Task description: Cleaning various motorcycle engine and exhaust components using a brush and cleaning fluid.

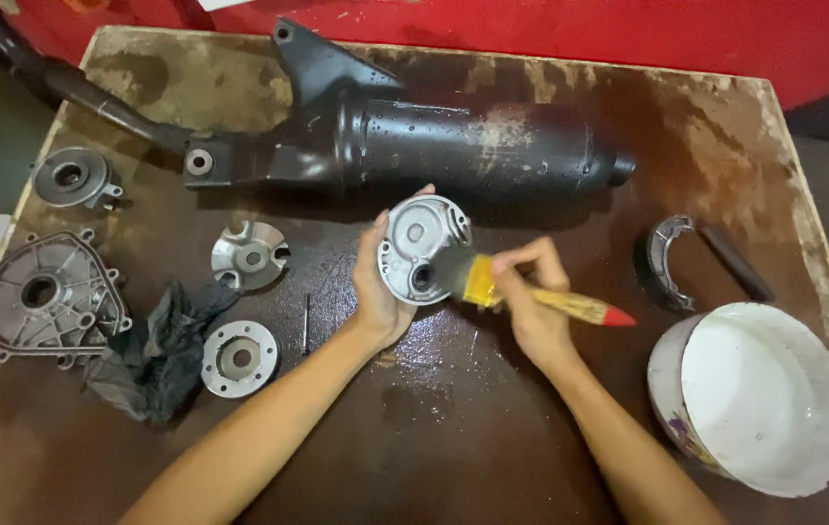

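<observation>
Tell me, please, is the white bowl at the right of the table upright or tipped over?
Tipped. The white bowl lies on its side on the table, its round opening turned towards the camera; whether it holds anything, I cannot tell.

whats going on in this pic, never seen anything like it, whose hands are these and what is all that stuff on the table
The one picture comes from a camera on a person's head, looking down at their own bare hands over a wet brown table. The left hand holds up a round grey metal part. The right hand holds a yellow-handled paintbrush, bristles against that part. Across the back lies a long black exhaust pipe. On the left are more grey metal parts, including a large cover, and a dark rag. On the right sit a white bowl and a curved brake shoe.
</observation>
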